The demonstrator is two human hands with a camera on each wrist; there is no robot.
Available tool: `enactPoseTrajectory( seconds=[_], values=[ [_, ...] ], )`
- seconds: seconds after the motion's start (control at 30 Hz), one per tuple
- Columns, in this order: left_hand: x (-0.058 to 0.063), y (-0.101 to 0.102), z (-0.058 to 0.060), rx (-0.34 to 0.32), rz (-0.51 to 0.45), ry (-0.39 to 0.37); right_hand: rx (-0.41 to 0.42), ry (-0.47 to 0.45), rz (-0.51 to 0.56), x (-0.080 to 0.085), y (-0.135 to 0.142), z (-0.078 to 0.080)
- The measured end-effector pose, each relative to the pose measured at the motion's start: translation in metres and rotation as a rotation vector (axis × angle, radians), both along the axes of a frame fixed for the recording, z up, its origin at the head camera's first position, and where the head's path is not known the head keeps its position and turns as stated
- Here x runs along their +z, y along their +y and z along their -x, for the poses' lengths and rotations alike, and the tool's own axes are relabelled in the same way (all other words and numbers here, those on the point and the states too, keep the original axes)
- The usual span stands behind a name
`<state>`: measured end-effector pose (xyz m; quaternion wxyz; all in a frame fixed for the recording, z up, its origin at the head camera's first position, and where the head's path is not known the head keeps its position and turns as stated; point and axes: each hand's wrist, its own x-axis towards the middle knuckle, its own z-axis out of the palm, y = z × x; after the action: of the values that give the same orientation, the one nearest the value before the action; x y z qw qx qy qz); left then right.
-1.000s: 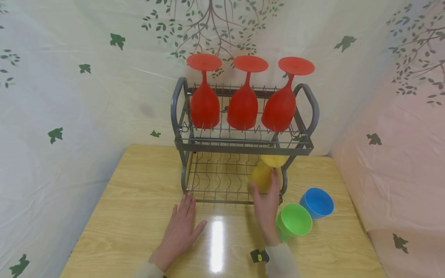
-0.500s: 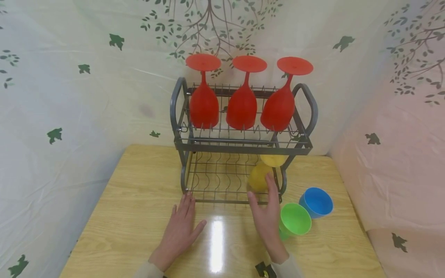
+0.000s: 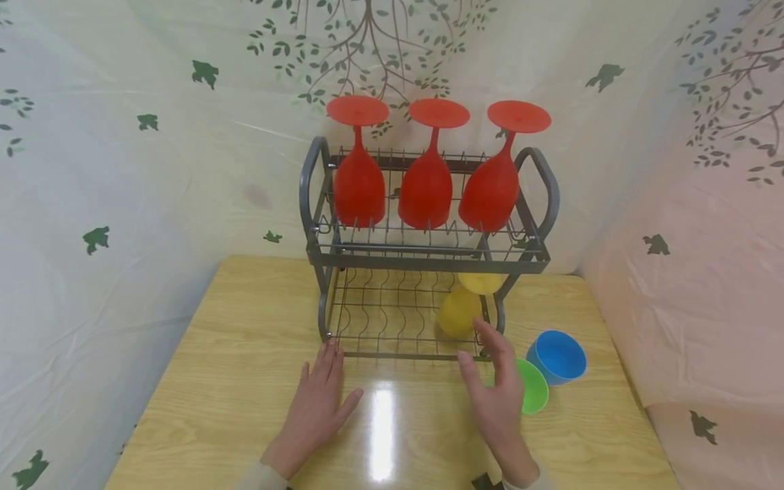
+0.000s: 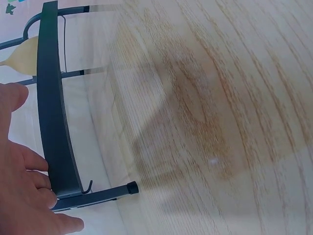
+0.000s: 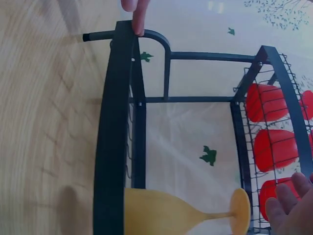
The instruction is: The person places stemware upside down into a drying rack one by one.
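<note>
A yellow goblet (image 3: 458, 314) stands upside down on the lower tier of the dark two-tier dish rack (image 3: 429, 263), at its right end; the upper tier partly hides its foot. Just in front of that tier, my right hand (image 3: 499, 401) hovers with fingers loosely bent and thumb apart, holding nothing. It covers part of a green cup (image 3: 535, 388) on the table. My left hand (image 3: 315, 408) lies flat with straight fingers, its fingertips touching the rack's lower front left corner. In the left wrist view, those fingers (image 4: 34, 178) meet the rack's dark front bar.
Three red goblets (image 3: 360, 190) stand upside down along the upper tier, the right one leaning. A blue cup (image 3: 559, 357) sits behind and right of the green one on the wooden table (image 3: 214, 381). A leaf-patterned cloth wall (image 3: 153, 190) rises behind.
My right hand has let go of the yellow goblet and drawn back toward me and to the right, in front of the green cup. My left hand has stayed in place.
</note>
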<state>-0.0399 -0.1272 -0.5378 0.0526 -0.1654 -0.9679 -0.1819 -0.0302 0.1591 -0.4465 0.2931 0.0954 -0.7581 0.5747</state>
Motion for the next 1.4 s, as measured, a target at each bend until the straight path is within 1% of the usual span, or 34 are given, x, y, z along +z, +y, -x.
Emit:
enactPoseTrajectory(
  seconds=[0.1, 0.17, 0.33, 0.47, 0.57, 0.67, 0.77, 0.87, 1.03, 1.13, 1.27, 1.4],
  values=[
    [0.0, 0.0, 0.0, -0.001, 0.001, -0.004, 0.01, 0.001, 0.013, 0.006, 0.008, -0.004],
    [0.0, 0.0, 0.0, -0.001, 0.003, -0.004, 0.017, 0.021, 0.028, 0.009, 0.014, -0.005],
    [-0.002, 0.0, 0.0, 0.001, -0.005, 0.0, 0.034, 0.139, 0.084, 0.009, 0.034, -0.004],
    [-0.002, -0.001, -0.001, 0.004, -0.015, 0.001, 0.082, 0.248, 0.165, 0.011, 0.051, -0.002],
    [-0.003, -0.001, -0.001, 0.005, -0.016, 0.003, 0.121, 0.287, 0.228, 0.011, 0.062, -0.002],
    [-0.003, -0.001, -0.001, 0.006, -0.013, 0.002, 0.137, 0.278, 0.273, 0.011, 0.073, -0.003],
    [-0.003, -0.001, 0.0, 0.006, -0.009, 0.0, 0.131, 0.262, 0.297, 0.01, 0.084, -0.004],
    [-0.003, -0.001, 0.0, 0.006, -0.01, -0.002, 0.116, 0.247, 0.303, 0.008, 0.094, -0.004],
    [-0.002, -0.001, 0.0, 0.006, -0.016, -0.004, 0.067, 0.205, 0.303, 0.003, 0.113, -0.005],
    [-0.002, -0.001, 0.0, 0.002, -0.013, -0.004, 0.043, 0.196, 0.297, 0.0, 0.124, -0.005],
    [-0.002, -0.001, 0.0, 0.001, -0.005, -0.002, 0.047, 0.201, 0.298, -0.005, 0.137, -0.003],
    [-0.002, -0.002, 0.0, 0.003, -0.006, -0.002, 0.037, 0.182, 0.277, -0.012, 0.15, -0.003]
  ],
)
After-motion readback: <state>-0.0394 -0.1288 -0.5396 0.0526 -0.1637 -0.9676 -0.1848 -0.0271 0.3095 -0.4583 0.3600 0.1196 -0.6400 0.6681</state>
